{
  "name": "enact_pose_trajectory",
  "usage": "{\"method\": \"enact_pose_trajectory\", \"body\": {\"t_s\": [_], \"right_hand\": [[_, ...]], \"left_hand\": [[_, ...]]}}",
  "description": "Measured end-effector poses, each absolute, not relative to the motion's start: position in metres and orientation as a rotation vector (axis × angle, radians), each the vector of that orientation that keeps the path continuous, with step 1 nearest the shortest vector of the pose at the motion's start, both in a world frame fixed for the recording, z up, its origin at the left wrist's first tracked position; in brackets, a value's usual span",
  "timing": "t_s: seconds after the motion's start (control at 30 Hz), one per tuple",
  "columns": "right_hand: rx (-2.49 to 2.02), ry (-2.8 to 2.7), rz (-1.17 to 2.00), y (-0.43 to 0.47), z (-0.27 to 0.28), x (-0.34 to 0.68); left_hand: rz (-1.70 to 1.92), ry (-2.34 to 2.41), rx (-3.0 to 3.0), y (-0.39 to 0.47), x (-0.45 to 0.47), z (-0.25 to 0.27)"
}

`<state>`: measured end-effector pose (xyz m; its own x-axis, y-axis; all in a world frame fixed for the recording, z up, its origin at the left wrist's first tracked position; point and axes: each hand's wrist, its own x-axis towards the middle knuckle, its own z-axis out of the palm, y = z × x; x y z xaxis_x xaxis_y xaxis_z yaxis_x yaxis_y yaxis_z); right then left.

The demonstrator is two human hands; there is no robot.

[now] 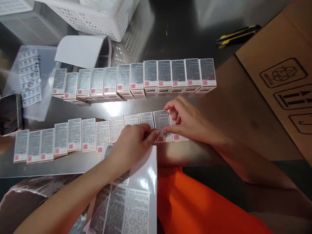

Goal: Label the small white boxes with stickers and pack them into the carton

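My left hand [134,143] is closed, its thumb and fingers pinched together at the near row of small boxes. Under it hangs a glossy sheet of printed labels [137,208], which it appears to grip; the hand hides the holding point. My right hand [184,120] has its thumb and forefinger apart, touching a small box [161,121] with a grey printed label on top. The other right fingers are curled. One more box [177,137] in this row is partly covered by the right hand. Several labelled boxes [60,139] continue leftward, each with a red square code.
Farther back stands a second row of labelled boxes [149,72]. Behind it are white perforated baskets [97,19] and a white curved sheet [78,48]. A phone [11,113] and printed sticker sheet [29,78] lie left. Yellow-black cutters [239,35] and a cardboard carton [280,74] are right.
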<state>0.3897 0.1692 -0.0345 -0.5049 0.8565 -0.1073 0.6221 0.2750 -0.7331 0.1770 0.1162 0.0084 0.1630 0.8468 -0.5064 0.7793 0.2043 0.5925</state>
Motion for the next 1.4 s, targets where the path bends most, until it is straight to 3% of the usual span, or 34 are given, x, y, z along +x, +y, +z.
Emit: {"method": "enact_pose_trajectory", "body": {"t_s": [0.2,0.47,0.57,0.7,0.77,0.97,1.13,1.27,1.4], "right_hand": [[-1.214,-2.380,1.136,0.167,-0.022,0.394],[-1.482,-2.356,0.753,0.165,-0.031,0.365],[-1.427,-2.173,0.897,0.153,-0.018,0.353],[-0.974,-1.901,1.342,0.112,0.000,0.323],[-0.920,-1.810,1.376,0.096,0.001,0.310],[-1.084,-1.652,1.200,0.094,-0.009,0.308],[-1.041,-1.917,0.877,0.089,0.001,0.303],[-0.979,-2.067,0.440,0.089,0.011,0.288],[-0.958,-2.056,0.318,0.093,0.007,0.277]], "left_hand": [[0.424,1.840,1.585,0.111,0.158,0.050],[0.645,2.201,1.931,0.090,0.133,0.052],[0.607,2.269,1.993,0.082,0.137,0.040],[0.541,2.231,1.969,0.081,0.144,0.035],[0.645,2.195,1.976,0.080,0.135,0.039],[1.205,1.831,1.767,0.066,0.057,0.031],[1.219,1.475,1.041,0.055,0.040,0.003],[1.239,1.569,1.022,0.048,0.053,0.002],[1.244,1.639,1.105,0.043,0.059,0.009]]}}
